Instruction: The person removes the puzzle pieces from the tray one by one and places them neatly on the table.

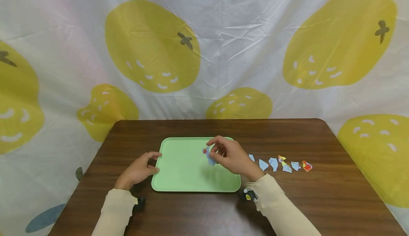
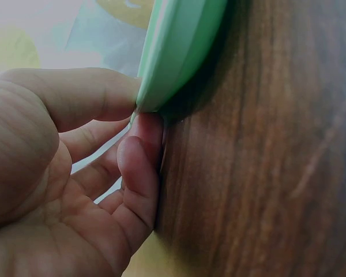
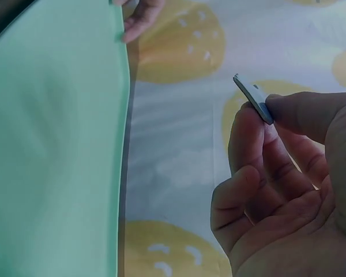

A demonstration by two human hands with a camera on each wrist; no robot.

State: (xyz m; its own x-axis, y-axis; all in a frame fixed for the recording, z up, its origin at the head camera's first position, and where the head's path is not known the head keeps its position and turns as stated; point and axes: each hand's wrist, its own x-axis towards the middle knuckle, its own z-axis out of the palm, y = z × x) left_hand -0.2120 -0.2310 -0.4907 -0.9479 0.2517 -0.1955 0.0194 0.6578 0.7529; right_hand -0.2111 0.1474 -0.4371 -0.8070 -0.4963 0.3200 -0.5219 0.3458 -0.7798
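Note:
A light blue, irregular puzzle piece [image 1: 211, 160] with a red patch is held above the right half of a green tray [image 1: 182, 165]. My right hand [image 1: 231, 156] pinches it between thumb and fingers. Seen edge-on in the right wrist view, the puzzle piece [image 3: 255, 101] is thin and tilted. At the tray's left edge, my left hand [image 1: 138, 170] rests its thumb and fingertips against the rim, spread apart. The left wrist view shows the thumb [image 2: 104, 98] on the rim of the tray [image 2: 179, 52], with the other fingers loosely bent below.
Right of the tray, several loose pieces lie in a row on the brown wooden table [image 1: 319, 200], among them a blue piece [image 1: 273, 164] and a red one [image 1: 307, 166]. A curtain [image 1: 223, 51] printed with yellow fruit hangs behind the table.

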